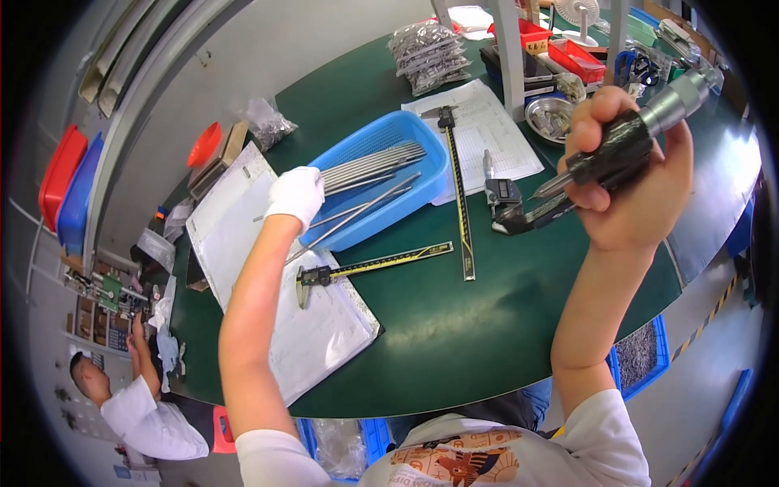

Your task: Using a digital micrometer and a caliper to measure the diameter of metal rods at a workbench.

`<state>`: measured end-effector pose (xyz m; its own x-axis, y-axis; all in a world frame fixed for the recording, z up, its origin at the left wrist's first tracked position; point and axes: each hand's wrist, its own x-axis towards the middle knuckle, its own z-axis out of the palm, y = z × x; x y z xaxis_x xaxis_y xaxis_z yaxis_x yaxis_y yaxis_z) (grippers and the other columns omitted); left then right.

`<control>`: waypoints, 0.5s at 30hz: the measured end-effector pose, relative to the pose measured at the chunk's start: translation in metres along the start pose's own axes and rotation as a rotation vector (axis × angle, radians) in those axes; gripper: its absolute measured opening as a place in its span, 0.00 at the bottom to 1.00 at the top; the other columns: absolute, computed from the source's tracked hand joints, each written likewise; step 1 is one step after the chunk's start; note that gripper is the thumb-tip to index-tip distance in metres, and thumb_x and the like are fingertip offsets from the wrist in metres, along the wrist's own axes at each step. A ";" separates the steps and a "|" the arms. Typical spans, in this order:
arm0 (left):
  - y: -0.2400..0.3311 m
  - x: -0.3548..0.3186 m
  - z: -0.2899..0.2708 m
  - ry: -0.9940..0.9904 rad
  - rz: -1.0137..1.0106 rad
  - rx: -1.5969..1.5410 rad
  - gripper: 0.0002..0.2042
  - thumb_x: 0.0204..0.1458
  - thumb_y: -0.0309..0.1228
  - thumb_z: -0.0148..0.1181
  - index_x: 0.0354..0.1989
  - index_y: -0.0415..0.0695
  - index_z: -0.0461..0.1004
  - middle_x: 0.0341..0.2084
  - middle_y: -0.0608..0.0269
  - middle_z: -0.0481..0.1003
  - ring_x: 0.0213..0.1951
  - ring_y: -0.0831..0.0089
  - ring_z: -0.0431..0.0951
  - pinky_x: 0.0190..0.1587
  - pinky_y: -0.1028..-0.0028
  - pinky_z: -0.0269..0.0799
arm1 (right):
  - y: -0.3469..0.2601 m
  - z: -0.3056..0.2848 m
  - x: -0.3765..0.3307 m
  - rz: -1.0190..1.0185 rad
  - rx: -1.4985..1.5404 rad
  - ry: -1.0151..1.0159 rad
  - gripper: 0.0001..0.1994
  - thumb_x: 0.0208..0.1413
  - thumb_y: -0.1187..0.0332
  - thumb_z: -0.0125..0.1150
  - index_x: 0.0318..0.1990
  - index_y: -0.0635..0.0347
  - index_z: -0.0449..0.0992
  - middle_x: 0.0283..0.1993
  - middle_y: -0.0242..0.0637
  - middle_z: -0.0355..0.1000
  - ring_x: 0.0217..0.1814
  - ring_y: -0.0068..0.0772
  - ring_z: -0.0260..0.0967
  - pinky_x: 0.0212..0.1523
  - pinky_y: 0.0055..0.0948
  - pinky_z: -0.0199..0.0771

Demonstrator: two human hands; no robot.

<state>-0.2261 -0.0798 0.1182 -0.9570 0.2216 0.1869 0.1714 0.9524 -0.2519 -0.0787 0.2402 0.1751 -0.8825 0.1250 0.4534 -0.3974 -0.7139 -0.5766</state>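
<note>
My left hand [297, 195], in a white glove, reaches into a blue plastic basket [422, 138] and grips thin metal rods [369, 166] that lie in it. My right hand [641, 191], bare, is raised over the green table [454, 325] and closed around a black and silver micrometer [641, 134], held at a slant with its thimble up right. A digital caliper [365, 266] rests partly on a sheet of paper, just below the basket.
A long caliper [459, 195] lies beside the basket over a printed form [495, 130]. Another digital caliper [507, 203] lies under my right hand. Red bins [568, 53], a metal bowl [548, 114] and bagged parts [426, 53] stand at the back. Another person [138, 406] sits lower left.
</note>
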 end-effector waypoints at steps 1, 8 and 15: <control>-0.004 0.004 0.011 0.006 -0.004 0.006 0.11 0.45 0.36 0.47 0.26 0.44 0.75 0.29 0.55 0.73 0.35 0.58 0.73 0.40 0.67 0.67 | 0.005 0.002 0.001 0.024 0.000 0.006 0.23 0.51 0.51 0.30 0.31 0.64 0.65 0.24 0.40 0.63 0.09 0.24 0.51 0.06 0.18 0.53; 0.009 0.026 0.023 -0.171 -0.018 -0.025 0.10 0.44 0.36 0.51 0.29 0.46 0.74 0.30 0.55 0.73 0.35 0.60 0.73 0.39 0.67 0.68 | -0.002 0.000 0.001 -0.023 -0.013 0.051 0.25 0.51 0.51 0.27 0.30 0.64 0.66 0.22 0.42 0.63 0.08 0.25 0.52 0.05 0.17 0.53; 0.004 0.042 0.012 -0.412 0.002 -0.104 0.11 0.42 0.37 0.53 0.32 0.45 0.74 0.32 0.55 0.73 0.36 0.61 0.73 0.39 0.70 0.68 | -0.001 -0.003 0.009 -0.036 -0.002 0.178 0.26 0.51 0.52 0.25 0.29 0.65 0.67 0.23 0.43 0.64 0.10 0.24 0.52 0.05 0.17 0.52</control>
<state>-0.2688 -0.0696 0.1134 -0.9667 0.1413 -0.2134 0.1754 0.9729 -0.1504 -0.0869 0.2443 0.1780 -0.8983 0.2705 0.3463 -0.4298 -0.7051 -0.5640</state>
